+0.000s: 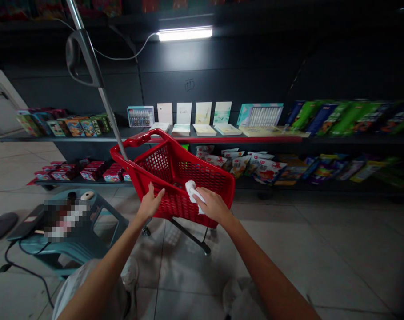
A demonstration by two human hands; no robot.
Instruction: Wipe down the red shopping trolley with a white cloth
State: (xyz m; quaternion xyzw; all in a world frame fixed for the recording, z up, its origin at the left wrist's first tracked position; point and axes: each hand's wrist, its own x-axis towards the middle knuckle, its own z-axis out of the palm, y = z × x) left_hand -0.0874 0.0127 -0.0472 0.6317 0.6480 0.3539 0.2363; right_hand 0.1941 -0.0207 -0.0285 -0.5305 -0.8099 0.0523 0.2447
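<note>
A small red shopping cart (202, 166) with perforated plastic sides stands in front of me. My right hand (215, 204) is closed on a white cloth (191, 190), held at the near side of the basket by its upper rim. Whether the cloth presses on the plastic I cannot tell. My left hand (150, 205) is at the near side wall, below the cart's handle end, with thumb and fingers apart and nothing in it. Contact between this hand and the cart is unclear.
A metal pole (106, 104) with a grey handle rises beside the cart. At the left stands a teal stool (78, 242) carrying a dark device with a cable. Behind are shelves (222, 139) with notebooks, pen sets and snack bags under a lit tube lamp (186, 34).
</note>
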